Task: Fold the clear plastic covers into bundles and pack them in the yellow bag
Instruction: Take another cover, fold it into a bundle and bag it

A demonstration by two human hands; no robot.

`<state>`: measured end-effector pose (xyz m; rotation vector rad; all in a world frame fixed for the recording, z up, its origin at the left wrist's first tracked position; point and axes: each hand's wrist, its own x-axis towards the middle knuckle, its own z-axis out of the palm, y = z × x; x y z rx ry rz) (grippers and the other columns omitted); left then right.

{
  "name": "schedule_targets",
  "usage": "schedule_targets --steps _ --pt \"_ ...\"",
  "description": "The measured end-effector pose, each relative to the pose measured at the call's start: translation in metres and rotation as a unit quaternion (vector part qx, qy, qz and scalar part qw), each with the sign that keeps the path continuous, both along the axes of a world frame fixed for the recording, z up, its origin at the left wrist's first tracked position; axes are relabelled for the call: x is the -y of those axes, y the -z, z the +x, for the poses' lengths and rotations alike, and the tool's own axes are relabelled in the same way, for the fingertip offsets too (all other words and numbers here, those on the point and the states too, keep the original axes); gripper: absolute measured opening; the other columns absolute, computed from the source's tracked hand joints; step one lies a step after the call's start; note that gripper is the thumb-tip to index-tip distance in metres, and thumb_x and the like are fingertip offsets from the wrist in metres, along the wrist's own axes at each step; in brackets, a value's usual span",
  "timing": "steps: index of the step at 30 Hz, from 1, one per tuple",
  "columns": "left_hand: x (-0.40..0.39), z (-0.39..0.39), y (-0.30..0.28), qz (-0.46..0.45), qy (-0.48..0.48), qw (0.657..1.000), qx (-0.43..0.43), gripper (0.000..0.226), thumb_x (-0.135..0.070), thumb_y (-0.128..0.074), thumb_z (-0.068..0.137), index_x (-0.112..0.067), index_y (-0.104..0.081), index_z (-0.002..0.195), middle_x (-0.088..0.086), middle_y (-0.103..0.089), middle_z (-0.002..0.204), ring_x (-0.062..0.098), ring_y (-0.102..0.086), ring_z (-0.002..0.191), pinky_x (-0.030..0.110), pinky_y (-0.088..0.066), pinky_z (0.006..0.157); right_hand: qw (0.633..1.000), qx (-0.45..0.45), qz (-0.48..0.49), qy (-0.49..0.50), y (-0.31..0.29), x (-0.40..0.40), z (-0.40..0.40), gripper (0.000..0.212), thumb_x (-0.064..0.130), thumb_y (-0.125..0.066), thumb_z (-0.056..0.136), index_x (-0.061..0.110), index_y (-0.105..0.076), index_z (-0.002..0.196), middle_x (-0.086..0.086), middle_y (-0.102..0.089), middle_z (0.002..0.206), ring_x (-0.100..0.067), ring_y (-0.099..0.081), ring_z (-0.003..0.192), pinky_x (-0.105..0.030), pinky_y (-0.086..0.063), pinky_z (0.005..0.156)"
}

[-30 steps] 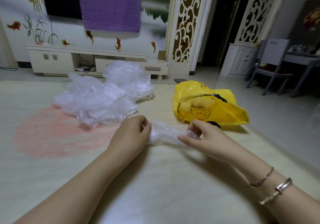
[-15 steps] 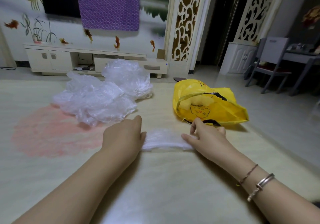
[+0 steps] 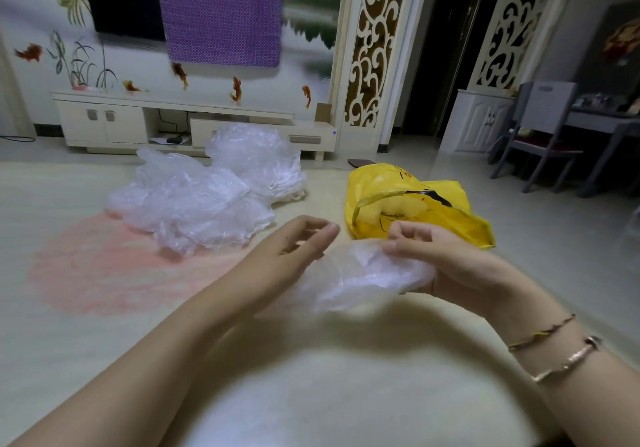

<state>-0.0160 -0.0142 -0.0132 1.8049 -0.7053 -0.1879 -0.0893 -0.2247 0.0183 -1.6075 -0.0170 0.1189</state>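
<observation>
The clear plastic cover (image 3: 360, 273) is right at the centre of the frame, a crumpled, cloudy wad raised between my two hands, its right end gathered into my right hand (image 3: 446, 266). That hand has its fingers curled, thumb on top of the plastic, gripping the bundle from the right side. My left hand (image 3: 294, 249) sits just left of centre, against the wad's left end, fingers loosely bent and parted, nothing pinched in them as far as I can see; the lower edge of the hand seems to touch the plastic, though blur makes that hard to call. Just above and right of my right hand lies the yellow bag (image 3: 415, 207), slumped on the pale rug (image 3: 104, 325), its mouth and handle loop facing me, close behind the bundle but apart from it. Up in the middle left of the frame, the pile of loose covers (image 3: 201, 197) spreads over the rug's pink patch (image 3: 114, 273), well apart from my hands. Two bracelets (image 3: 554, 349) circle my right wrist at lower right. Along the top left runs a low white TV cabinet (image 3: 138, 117), a purple cloth (image 3: 221, 10) hanging above it, and a grey chair (image 3: 540, 128) stands at far right.
</observation>
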Motion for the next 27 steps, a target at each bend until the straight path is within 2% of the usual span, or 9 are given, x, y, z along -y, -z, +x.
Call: schedule_targets --steps 3,6,10,11,13,15,18,23,27 --pt "0.000 -0.003 0.000 -0.005 0.092 0.995 -0.050 0.049 -0.064 -0.063 0.071 -0.043 -0.061 0.116 -0.012 -0.071 0.103 0.000 -0.065 0.097 0.020 -0.050 0.082 1.000 0.007 0.008 -0.020 -0.003 0.004 -0.002 0.024 0.013 -0.068 0.085 0.019 -0.049 0.071 0.005 -0.051 0.066 -0.008 -0.051 0.057 -0.022 -0.048 0.051" --pt "-0.001 -0.004 -0.001 -0.041 0.119 0.987 -0.105 0.040 -0.034 -0.078 0.075 -0.034 -0.065 0.113 0.002 -0.074 0.091 0.015 -0.071 0.085 0.023 -0.055 0.074 1.000 0.003 0.021 -0.004 -0.001 0.008 -0.001 0.011 0.021 -0.070 0.077 0.019 -0.059 0.079 0.002 -0.060 0.075 -0.011 -0.057 0.064 -0.025 -0.050 0.057" --pt "0.001 -0.004 -0.002 -0.082 0.057 0.985 -0.140 0.038 -0.015 -0.075 0.081 -0.025 -0.063 0.116 0.009 -0.073 0.090 0.016 -0.070 0.073 0.021 -0.053 0.062 0.991 0.050 0.088 0.093 0.008 0.010 0.007 0.043 0.025 -0.073 0.083 0.004 -0.056 0.116 -0.016 -0.065 0.119 -0.028 -0.065 0.102 -0.045 -0.055 0.087" --pt "0.002 -0.005 -0.001 -0.099 0.019 0.984 -0.146 0.039 -0.013 -0.073 0.082 -0.024 -0.062 0.118 0.011 -0.073 0.093 0.015 -0.070 0.072 0.021 -0.053 0.061 0.984 0.093 0.052 0.143 0.011 0.007 0.009 0.039 0.023 -0.071 0.084 0.007 -0.053 0.115 -0.013 -0.063 0.122 -0.024 -0.064 0.105 -0.043 -0.056 0.088" --pt "0.006 -0.004 0.003 -0.123 -0.066 0.979 -0.150 0.041 -0.010 -0.070 0.084 -0.023 -0.057 0.122 0.011 -0.071 0.098 0.011 -0.069 0.067 0.018 -0.052 0.058 0.925 0.235 -0.204 0.219 0.016 0.000 0.009 0.039 0.020 -0.071 0.084 0.018 -0.050 0.116 0.000 -0.057 0.128 -0.013 -0.056 0.118 -0.036 -0.050 0.095" --pt "0.011 -0.005 0.008 -0.146 -0.116 0.968 -0.169 0.043 -0.008 -0.068 0.086 -0.021 -0.052 0.124 0.009 -0.068 0.101 0.012 -0.068 0.066 0.019 -0.052 0.055 0.800 0.372 -0.446 0.150 0.025 -0.004 0.009 0.052 0.029 -0.070 0.080 0.024 -0.045 0.125 0.006 -0.046 0.135 -0.012 -0.042 0.130 -0.033 -0.037 0.106" --pt "0.016 -0.005 0.014 -0.159 -0.126 0.957 -0.206 0.046 -0.007 -0.065 0.087 -0.019 -0.047 0.127 0.009 -0.066 0.104 0.019 -0.068 0.075 0.027 -0.054 0.057 0.731 0.380 -0.567 0.018 0.042 -0.015 0.006 0.058 0.037 -0.070 0.077 0.028 -0.044 0.127 0.009 -0.038 0.139 -0.013 -0.035 0.131 -0.028 -0.030 0.106" --pt "0.018 0.000 0.023 -0.072 -0.132 0.972 -0.179 0.051 -0.009 -0.067 0.084 -0.018 -0.044 0.129 0.009 -0.063 0.100 0.023 -0.066 0.080 0.033 -0.053 0.063 0.748 0.389 -0.538 -0.013 0.044 -0.026 0.005 0.024 0.014 -0.066 0.079 0.026 -0.053 0.095 0.009 -0.053 0.107 -0.015 -0.050 0.103 -0.034 -0.044 0.086" --pt "0.012 0.001 0.024 0.007 -0.161 0.985 -0.057 0.051 -0.008 -0.064 0.082 -0.019 -0.041 0.126 0.001 -0.061 0.086 0.018 -0.063 0.069 0.031 -0.053 0.055 0.775 0.362 -0.515 -0.059 0.042 -0.023 0.003 0.014 0.012 -0.062 0.080 0.022 -0.057 0.089 0.012 -0.060 0.092 -0.012 -0.055 0.089 -0.034 -0.046 0.076"
